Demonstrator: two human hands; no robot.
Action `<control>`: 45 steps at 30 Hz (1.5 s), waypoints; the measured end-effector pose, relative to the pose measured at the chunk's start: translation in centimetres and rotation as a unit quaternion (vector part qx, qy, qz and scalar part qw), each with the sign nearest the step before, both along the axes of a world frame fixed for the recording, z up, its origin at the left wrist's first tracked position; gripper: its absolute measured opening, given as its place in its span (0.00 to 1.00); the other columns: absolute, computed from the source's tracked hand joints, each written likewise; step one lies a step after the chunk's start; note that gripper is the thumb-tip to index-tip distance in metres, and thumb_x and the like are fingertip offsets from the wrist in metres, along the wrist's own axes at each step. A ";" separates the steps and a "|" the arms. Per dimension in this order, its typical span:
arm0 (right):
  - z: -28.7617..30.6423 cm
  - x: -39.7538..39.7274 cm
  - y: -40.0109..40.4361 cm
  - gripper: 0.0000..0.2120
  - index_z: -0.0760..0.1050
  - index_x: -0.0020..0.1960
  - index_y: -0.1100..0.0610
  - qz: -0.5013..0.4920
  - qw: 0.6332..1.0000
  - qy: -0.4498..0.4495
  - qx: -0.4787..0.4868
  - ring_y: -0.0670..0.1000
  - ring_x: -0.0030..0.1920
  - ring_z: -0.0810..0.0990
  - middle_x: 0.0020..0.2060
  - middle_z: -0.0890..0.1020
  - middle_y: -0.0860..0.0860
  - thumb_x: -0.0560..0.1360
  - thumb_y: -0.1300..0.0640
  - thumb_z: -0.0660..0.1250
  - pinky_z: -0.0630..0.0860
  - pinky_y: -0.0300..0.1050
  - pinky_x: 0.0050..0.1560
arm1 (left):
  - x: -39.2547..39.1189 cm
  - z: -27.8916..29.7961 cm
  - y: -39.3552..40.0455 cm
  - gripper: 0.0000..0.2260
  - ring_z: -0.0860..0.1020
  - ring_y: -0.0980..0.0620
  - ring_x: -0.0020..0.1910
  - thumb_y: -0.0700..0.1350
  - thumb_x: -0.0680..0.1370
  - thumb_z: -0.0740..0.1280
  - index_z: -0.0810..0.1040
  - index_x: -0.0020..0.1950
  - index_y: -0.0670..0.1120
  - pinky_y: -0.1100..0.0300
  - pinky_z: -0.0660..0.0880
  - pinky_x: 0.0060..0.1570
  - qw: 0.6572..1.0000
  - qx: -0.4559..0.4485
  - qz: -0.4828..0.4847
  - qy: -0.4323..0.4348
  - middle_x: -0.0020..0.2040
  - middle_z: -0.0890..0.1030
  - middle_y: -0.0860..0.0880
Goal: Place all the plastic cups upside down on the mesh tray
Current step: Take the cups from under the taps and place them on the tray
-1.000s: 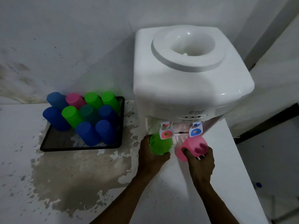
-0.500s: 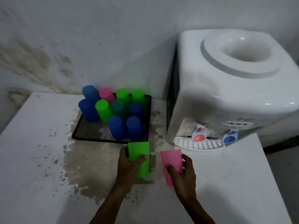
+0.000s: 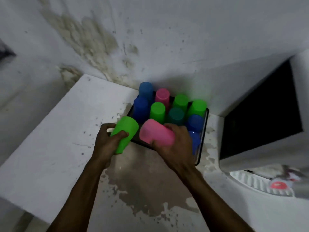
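Observation:
My left hand (image 3: 107, 143) grips a green cup (image 3: 125, 133), tilted with its base pointing up and away, over the near left corner of the black mesh tray (image 3: 202, 144). My right hand (image 3: 175, 144) holds a pink cup (image 3: 155, 132) lying almost sideways above the tray's front edge. Several blue, green, pink and teal cups (image 3: 158, 111) stand upside down on the tray. A blue cup (image 3: 194, 139) is partly hidden behind my right hand.
A white water dispenser (image 3: 267, 131) stands right of the tray, its drip grille (image 3: 257, 181) and red tap at lower right. The white table (image 3: 50, 148) has a peeled, stained patch in front of the tray. A stained wall rises behind.
Both hands have carried the green and pink cups away from the dispenser leftward to the tray and tipped them over. The view has swung left.

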State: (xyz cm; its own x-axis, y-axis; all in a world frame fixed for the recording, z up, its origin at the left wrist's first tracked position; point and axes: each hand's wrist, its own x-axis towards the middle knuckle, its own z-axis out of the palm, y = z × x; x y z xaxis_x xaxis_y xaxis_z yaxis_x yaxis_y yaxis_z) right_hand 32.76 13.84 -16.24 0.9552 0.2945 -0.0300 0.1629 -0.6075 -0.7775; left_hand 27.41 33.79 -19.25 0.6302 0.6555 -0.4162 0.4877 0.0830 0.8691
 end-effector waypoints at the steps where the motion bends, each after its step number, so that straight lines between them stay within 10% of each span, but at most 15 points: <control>1: 0.2 1.1 1.2 0.31 0.73 0.63 0.53 0.018 1.000 -0.003 -0.024 0.45 0.48 0.69 0.51 0.69 0.48 0.63 0.47 0.76 0.67 0.31 0.43 | 0.3 0.0 0.9 0.20 0.79 0.43 0.45 0.46 0.66 0.76 0.74 0.54 0.49 0.47 0.79 0.40 0.999 0.037 0.008 0.008 0.48 0.77 0.44; 7: -0.1 5.5 5.9 0.30 0.69 0.63 0.60 0.089 0.984 -0.044 -0.148 0.59 0.55 0.72 0.56 0.73 0.58 0.65 0.51 0.73 0.74 0.52 0.50 | 2.5 0.1 3.0 0.30 0.75 0.49 0.47 0.45 0.62 0.80 0.72 0.59 0.44 0.58 0.72 0.43 0.986 0.168 0.004 0.008 0.50 0.76 0.48; 21: -4.0 6.5 8.5 0.22 0.70 0.58 0.56 0.136 0.939 -0.054 -0.312 0.60 0.53 0.77 0.54 0.76 0.57 0.66 0.56 0.71 0.68 0.52 0.50 | 6.7 -3.4 2.3 0.37 0.69 0.49 0.52 0.43 0.61 0.80 0.66 0.65 0.45 0.55 0.69 0.45 0.946 0.228 -0.223 0.054 0.59 0.72 0.40; 45: -0.3 3.7 4.9 0.27 0.70 0.62 0.55 0.047 0.984 -0.087 -0.149 0.57 0.52 0.78 0.53 0.79 0.55 0.67 0.45 0.71 0.75 0.53 0.53 | 4.2 0.3 1.6 0.45 0.71 0.45 0.63 0.63 0.59 0.72 0.63 0.71 0.46 0.54 0.71 0.57 0.914 0.312 -0.255 -0.045 0.67 0.72 0.44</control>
State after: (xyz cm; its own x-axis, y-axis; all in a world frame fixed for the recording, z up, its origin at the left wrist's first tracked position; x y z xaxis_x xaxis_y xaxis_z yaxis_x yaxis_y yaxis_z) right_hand 36.44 18.74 -16.50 0.9223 0.3851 0.0335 0.3448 -0.7804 -0.5217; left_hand 31.64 35.43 -19.00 0.9332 0.3592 0.0074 0.2484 -0.6600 0.7090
